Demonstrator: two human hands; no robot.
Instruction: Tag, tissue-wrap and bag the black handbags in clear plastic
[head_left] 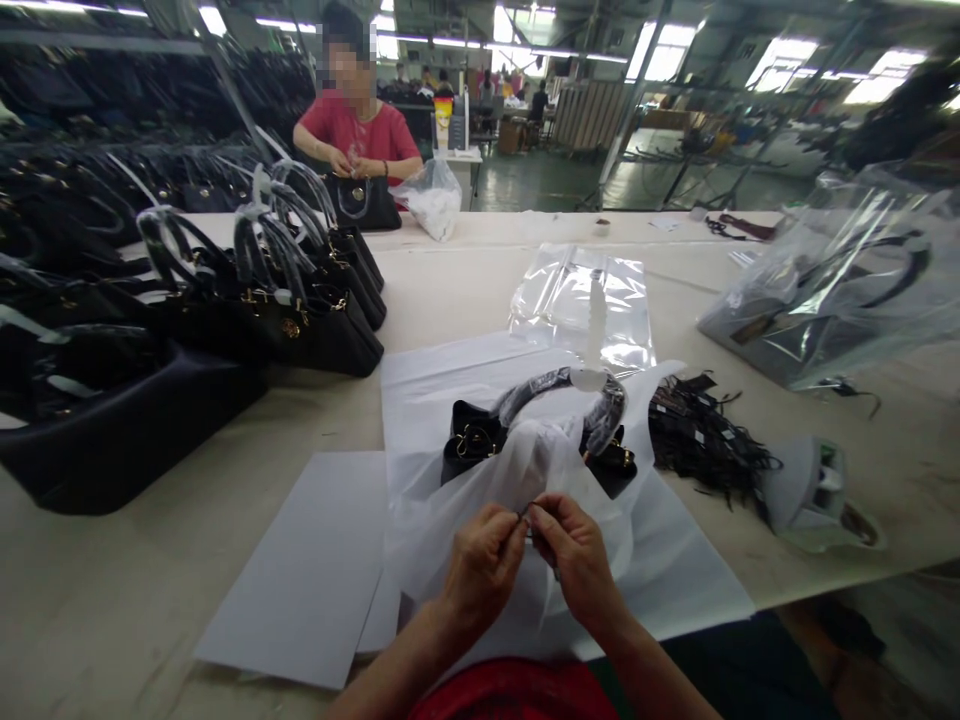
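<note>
My left hand (487, 560) and my right hand (566, 545) meet in front of a black handbag (469, 440), both closed in a pinch. Between the fingertips shows a thin dark cord (531, 508), mostly hidden by the fingers. White tissue paper (551, 470) covers the bag's front and spreads under it. Wrapped in clear plastic, the bag's handle (544, 385) arches up behind the tissue. Gold-coloured hardware glints at both ends of the bag.
Several black handbags (330, 330) crowd the left. White boards (300, 560) lie front left; clear plastic bags (577, 300) lie behind. To the right are black straps (705, 430), a white container (810, 490) and a plastic-covered bag (840, 290). A person (360, 140) handles a bag across the table.
</note>
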